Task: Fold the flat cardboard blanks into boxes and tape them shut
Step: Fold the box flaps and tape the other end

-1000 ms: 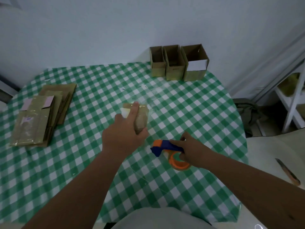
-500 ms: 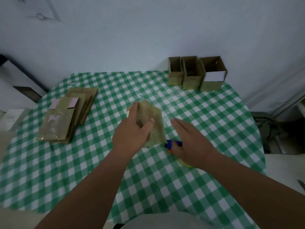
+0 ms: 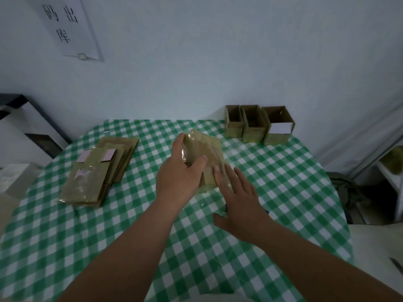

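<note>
3 open boxes stand empty at the worktop's far edge. The left hand grips a taped box, long axis pointing away; the right hand, fingers spread, touches it.

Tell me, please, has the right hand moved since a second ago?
Yes. The right hand has let go of the tape dispenser and reached forward, toward the three boxes, fingers open against the held box.

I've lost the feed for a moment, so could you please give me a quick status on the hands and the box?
Left hand gripping box. Right hand open, fingertips at box. Nothing in the way.
</note>
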